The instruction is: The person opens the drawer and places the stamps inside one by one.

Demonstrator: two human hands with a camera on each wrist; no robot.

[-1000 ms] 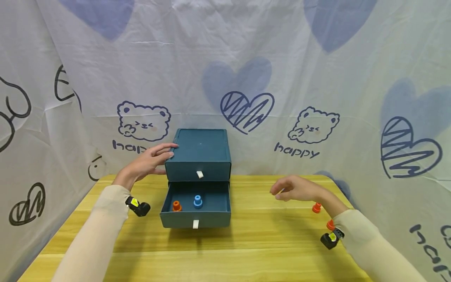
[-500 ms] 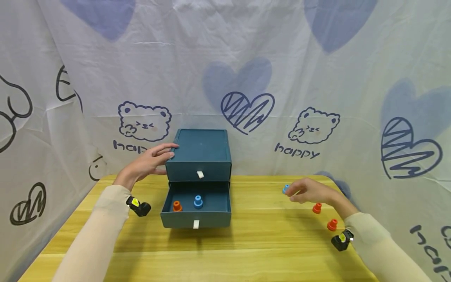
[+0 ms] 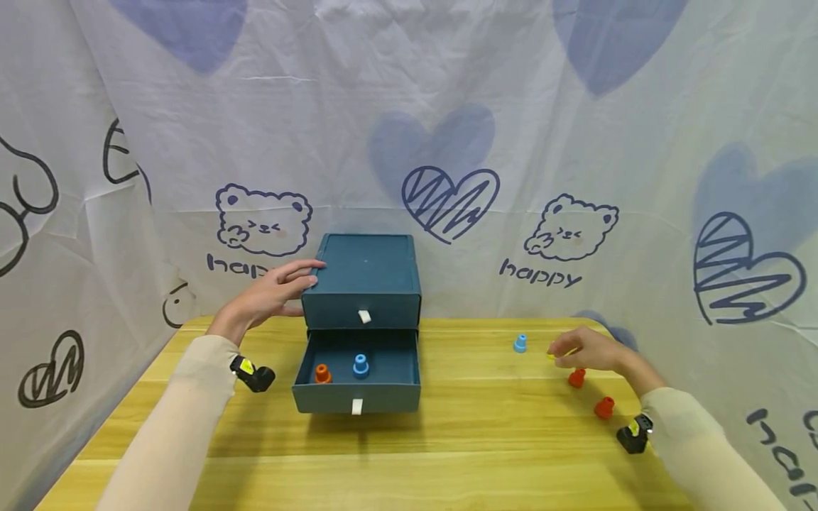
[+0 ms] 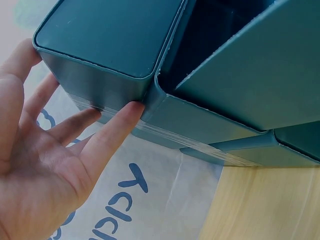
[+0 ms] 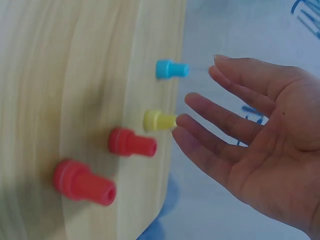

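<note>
Your right hand (image 5: 250,145) hovers with fingers spread, tips seemingly just touching the yellow peg (image 5: 159,120) — at three o'clock of the drawer box (image 3: 361,280). Pinch its stem squarely while your flat left hand (image 4: 45,170) braces the box.

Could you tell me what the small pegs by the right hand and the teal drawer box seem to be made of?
The yellow peg and its coloured neighbours look like moulded plastic or rubber: uniform colour, soft sheen, rounded edges. The drawer box looks like matte plastic, possibly coated board: smooth teal walls, rounded corners. The table shows wood grain, perhaps laminate.
</note>
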